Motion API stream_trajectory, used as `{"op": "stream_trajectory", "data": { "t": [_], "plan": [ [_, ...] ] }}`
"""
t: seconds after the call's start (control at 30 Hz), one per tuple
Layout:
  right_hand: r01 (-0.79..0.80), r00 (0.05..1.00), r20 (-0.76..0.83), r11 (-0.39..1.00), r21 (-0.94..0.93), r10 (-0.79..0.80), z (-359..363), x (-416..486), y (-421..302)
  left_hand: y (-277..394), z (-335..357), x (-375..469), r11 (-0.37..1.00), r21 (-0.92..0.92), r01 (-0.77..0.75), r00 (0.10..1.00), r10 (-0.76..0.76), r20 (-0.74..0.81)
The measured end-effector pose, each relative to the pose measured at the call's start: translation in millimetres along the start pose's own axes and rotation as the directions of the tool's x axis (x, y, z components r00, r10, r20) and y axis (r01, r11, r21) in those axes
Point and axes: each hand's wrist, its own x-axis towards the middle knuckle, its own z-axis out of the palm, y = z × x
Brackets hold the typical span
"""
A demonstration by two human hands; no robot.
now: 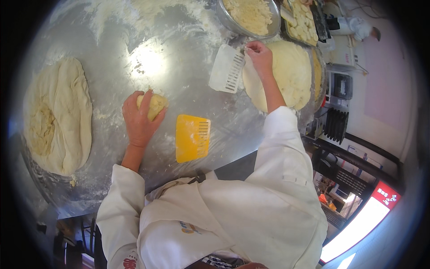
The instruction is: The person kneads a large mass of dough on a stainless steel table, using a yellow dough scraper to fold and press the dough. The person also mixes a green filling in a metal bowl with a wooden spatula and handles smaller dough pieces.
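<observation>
My left hand (142, 116) is closed around a lump of yellowish dough (156, 105) on the floured metal table (188, 74). At the right, my right hand (260, 57) has its thumb and fingertips pinched together over the edge of a broad, flat piece of pale dough (292, 74); whether a small bit is between them cannot be told. Just left of those fingertips lies a white slotted plastic scraper (225, 69). A yellow slotted plastic scraper (192, 138) lies between my arms. At the far left rests a large folded piece of dough (72, 117) with a yellower patch.
A metal bowl (278, 21) of crumbly yellow mixture stands at the back right, beside a tray (302, 41) of small pale pieces. A covered container (320, 75) sits beyond the flat dough. Loose flour covers the back of the table. Another person (359, 28) is at the far upper right.
</observation>
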Motion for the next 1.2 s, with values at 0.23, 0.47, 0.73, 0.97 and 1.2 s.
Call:
{"op": "stream_trajectory", "data": {
  "t": [0.23, 0.47, 0.73, 0.97, 1.2],
  "plan": [
    [0.034, 0.993, -0.12, 0.992, 0.118, -0.02, -16.1, -44.8, -10.2, 1.0, 1.0, -0.4, 1.0, 0.014, -0.019, 1.0, 0.019, -0.003],
    [0.254, 0.946, -0.121, 0.918, -0.303, -0.301, 21.0, -32.9, -13.9, 7.5, -3.0, 1.7, 0.999, 0.042, -0.029, 1.0, 0.029, -0.002],
    [0.19, 0.982, 0.116, 0.803, -0.564, -0.151, 48.9, -7.2, -30.2, 4.6, 0.6, -2.0, 0.999, 0.039, -0.007, 1.0, 0.007, -0.011],
    [0.23, 0.936, 0.235, 0.96, 0.161, -0.263, 94.8, -92.6, -67.2, 1.1, 4.7, 0.5, 0.998, 0.064, -0.019, 1.0, 0.018, 0.012],
    [0.374, 0.905, -0.168, 0.919, -0.12, -0.39, 116.8, -114.7, -79.5, 4.5, 16.8, 13.0, 0.999, 0.043, -0.019, 0.998, 0.022, -0.06]
  ]
}}
